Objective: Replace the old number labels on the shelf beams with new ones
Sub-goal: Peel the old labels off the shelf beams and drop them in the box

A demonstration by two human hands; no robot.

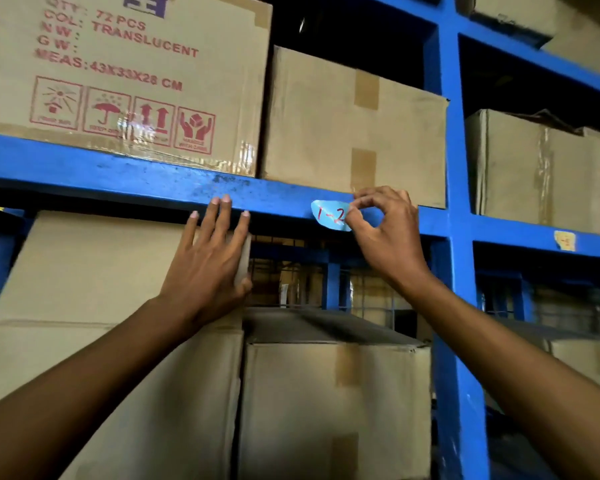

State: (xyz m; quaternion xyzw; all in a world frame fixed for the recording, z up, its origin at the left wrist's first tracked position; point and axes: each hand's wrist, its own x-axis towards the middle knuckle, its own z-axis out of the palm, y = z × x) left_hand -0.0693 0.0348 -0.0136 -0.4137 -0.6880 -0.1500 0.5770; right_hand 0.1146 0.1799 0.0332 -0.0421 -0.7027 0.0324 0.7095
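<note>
Single camera on my head, tilted slightly upward, facing the blue shelf beam point(125, 168) from close range. My forearms reach in from below it; cartons fill the frame above and beneath.

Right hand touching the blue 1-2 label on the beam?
Touching. In the head view the right hand pinches the right edge of the blue label with thumb and forefinger, against the shelf beam.

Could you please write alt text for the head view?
A right hand pinches a light blue label marked "1-2" on a blue shelf beam, while the left hand rests open against the beam. Cardboard boxes fill the shelves.
</note>
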